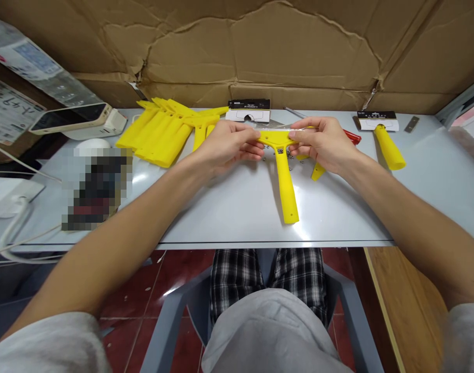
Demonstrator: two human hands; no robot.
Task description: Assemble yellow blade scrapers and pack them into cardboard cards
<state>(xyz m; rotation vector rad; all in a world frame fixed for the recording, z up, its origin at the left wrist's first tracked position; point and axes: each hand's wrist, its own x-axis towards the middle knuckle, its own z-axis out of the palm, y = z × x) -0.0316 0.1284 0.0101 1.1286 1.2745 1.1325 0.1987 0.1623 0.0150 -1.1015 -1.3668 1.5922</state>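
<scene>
On the far left of the grey table (237, 217) lies a phone (71, 116) on a white stand, and beside it a pile of yellow scrapers (163, 132) is stacked flat, near the cardboard wall (260, 46). The left hand (225, 145) comes in from the lower left with the forearm stretched forward over the table edge; its thumb and fingers are pressed on the left end of the head of a yellow T-shaped scraper (283, 176). The scraper sits between the two hands: its crossbar is held just above the table, and its handle points back toward the person, with the handle end seeming to rest on the table. Under the crossbar there are some small dark parts (289, 153), possibly screws, but they are too small to tell. The right hand (324, 142) reaches in from the lower right, palm turned down, and its fingers pinch the right end of the same crossbar, where a thin shiny strip lies along the top edge. Behind the hands stands a black and white card (248, 110). A red tool (351, 136) shows just behind the right hand. Further right lie a loose yellow handle (388, 147) and a second card (377, 120), well apart from the hands.
</scene>
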